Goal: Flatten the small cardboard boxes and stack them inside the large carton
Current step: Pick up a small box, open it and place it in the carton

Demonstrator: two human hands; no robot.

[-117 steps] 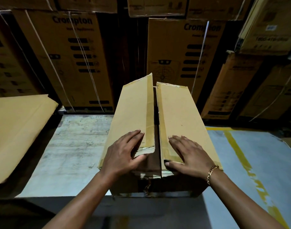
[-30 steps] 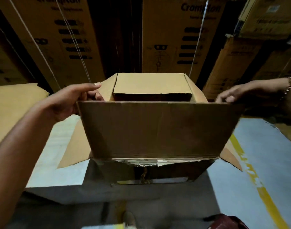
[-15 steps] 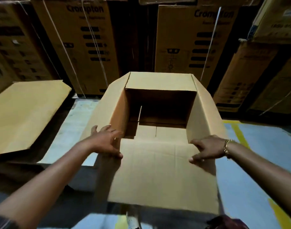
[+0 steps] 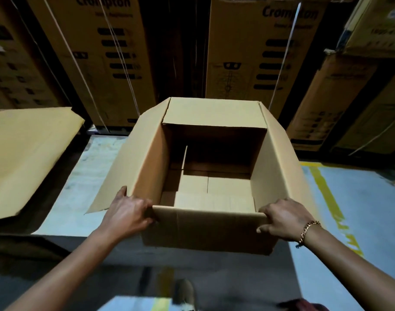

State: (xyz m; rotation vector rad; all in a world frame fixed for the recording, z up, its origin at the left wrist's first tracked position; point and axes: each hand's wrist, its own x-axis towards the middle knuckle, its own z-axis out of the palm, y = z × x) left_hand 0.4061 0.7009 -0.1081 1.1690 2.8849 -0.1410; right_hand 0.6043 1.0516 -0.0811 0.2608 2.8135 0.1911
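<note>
Open carton (image 4: 214,234) sits at the near edge of the pale tabletop (image 4: 79,187), roughly mid-width. All four top flaps are spread: far flap up, side flaps splayed outward, near flap folded down toward the person.

Left hand (image 4: 127,216) at the near-left corner of the carton mouth, fingers curled over the rim and gripping it. Right hand (image 4: 284,218) at the near-right corner, thumb and fingers clamped on the flap fold. Gold bracelet (image 4: 308,230) on the right wrist.

Inside the carton: pale flat cardboard panels (image 4: 214,198) lying on the bottom. Dim in there, so I cannot tell whether they are flattened boxes or the carton's own bottom flaps.

Flat cardboard sheet (image 4: 28,153) lies off the left edge of the tabletop, tilted. Printed stacked cartons (image 4: 248,52) stand behind the far edge. Yellow line (image 4: 326,194) runs along the floor (image 4: 367,209) to the right. A shoe (image 4: 184,292) shows at bottom centre.
</note>
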